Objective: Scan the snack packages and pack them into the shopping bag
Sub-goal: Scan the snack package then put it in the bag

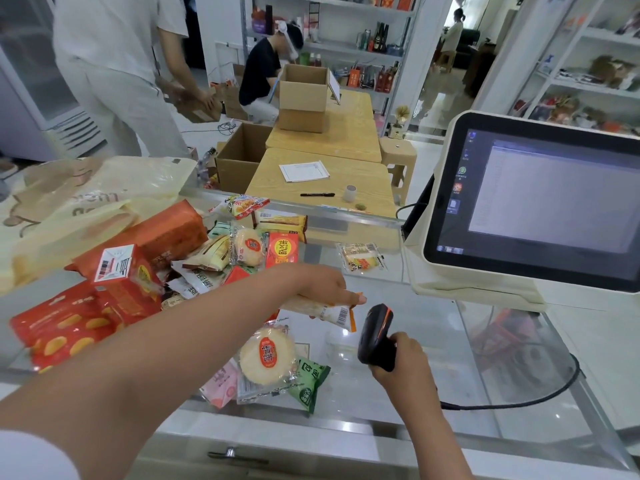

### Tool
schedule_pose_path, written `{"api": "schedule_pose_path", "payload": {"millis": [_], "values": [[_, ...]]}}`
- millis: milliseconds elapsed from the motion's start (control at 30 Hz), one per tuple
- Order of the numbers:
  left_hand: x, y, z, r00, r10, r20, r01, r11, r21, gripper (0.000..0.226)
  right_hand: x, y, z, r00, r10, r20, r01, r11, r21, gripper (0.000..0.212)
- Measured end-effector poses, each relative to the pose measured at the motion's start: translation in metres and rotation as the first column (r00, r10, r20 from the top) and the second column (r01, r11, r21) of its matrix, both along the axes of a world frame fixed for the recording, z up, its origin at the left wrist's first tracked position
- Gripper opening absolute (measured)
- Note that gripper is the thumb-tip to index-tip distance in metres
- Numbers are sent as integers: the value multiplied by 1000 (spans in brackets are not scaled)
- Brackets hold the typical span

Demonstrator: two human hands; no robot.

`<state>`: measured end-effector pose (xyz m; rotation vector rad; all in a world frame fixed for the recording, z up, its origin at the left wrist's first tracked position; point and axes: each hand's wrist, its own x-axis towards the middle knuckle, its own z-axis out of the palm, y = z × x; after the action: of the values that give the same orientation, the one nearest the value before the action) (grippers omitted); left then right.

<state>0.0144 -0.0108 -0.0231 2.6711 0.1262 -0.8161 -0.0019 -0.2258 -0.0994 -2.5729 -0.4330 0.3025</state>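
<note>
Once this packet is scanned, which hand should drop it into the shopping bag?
Left hand: it already holds the packet, and the shopping bag lies on its side. The right hand grips the scanner.

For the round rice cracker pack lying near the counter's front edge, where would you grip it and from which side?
Probably the clear crimped wrapper edge of the rice cracker pack on its upper right, pinched from the right with the fingers. It lies flat on the glass counter, and that side is bare; pink and green packets crowd its lower edge. The left hand holds another packet, and the right hand grips the scanner.

Left hand [325, 284] holding snack packet [325, 311], barcode facing scanner [375, 337] gripped in right hand [403, 358], glass counter [415, 341]
</note>
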Motion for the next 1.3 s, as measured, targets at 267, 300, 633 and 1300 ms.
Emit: {"api": "schedule_pose_path", "payload": {"millis": [267, 300, 633, 1300], "values": [[-9, -5, 19, 981, 167, 97, -152, 978, -145, 81, 0, 7, 29, 999, 9, 39, -16, 986, 163, 95], [-9, -6, 22, 976, 188, 108, -168, 971, -167, 81, -1, 11, 36, 999, -22, 32, 12, 963, 268, 87], [-29, 14, 58, 856, 451, 251, -289, 821, -492, 66, -15, 97, 89, 856, 96, -508, 456, 322, 830, 31], [-279, 369, 35, 676, 313, 668, -356, 931, -76, 78, -146, 382, 157, 868, 249, -429, 342, 325, 882, 45]]}}
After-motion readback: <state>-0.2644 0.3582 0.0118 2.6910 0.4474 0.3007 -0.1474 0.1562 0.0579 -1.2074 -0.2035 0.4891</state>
